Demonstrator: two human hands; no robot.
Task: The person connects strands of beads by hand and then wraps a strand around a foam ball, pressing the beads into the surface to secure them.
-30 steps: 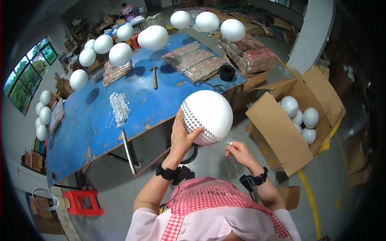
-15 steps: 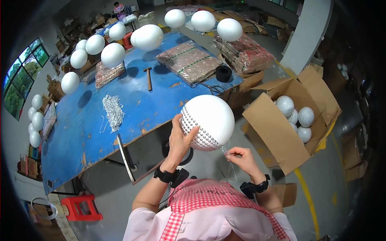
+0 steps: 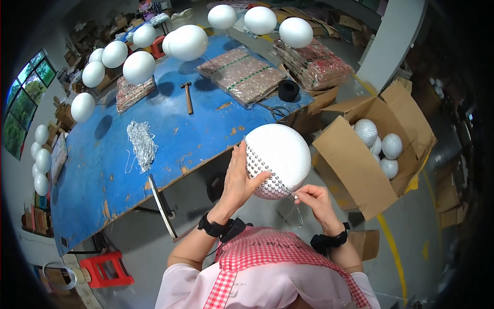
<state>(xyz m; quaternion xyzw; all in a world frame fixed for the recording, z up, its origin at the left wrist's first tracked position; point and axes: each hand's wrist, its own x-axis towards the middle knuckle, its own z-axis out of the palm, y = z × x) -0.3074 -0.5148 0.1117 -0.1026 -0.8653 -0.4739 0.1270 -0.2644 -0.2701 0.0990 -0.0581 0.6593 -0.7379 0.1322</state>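
Note:
A large white ball point(image 3: 283, 154) is held above the floor, off the table's near edge. Rows of silvery beads point(image 3: 261, 172) cover its lower left part. Against that beaded side, my left hand point(image 3: 237, 177) grips the ball with the thumb across the beads and the fingers behind. My right hand point(image 3: 315, 202) pinches a thin silvery bead strand point(image 3: 298, 215) at the ball's lower right, its loose end dangling below. A heap of similar silvery strands point(image 3: 141, 147) lies on the blue table point(image 3: 175, 149).
Several white balls point(image 3: 139, 67) stand above the table. A hammer point(image 3: 188, 98), scissors point(image 3: 278, 112), black tape roll point(image 3: 288, 90) and wrapped bundles point(image 3: 242, 76) rest on it. To the right, an open carton point(image 3: 355, 167) holds covered balls point(image 3: 392, 146). A red stool point(image 3: 107, 270) stands lower left.
The ball and both hands have shifted slightly right. My right hand has come closer to the ball's edge, still pinching the strand. The table appears slightly shifted left in view.

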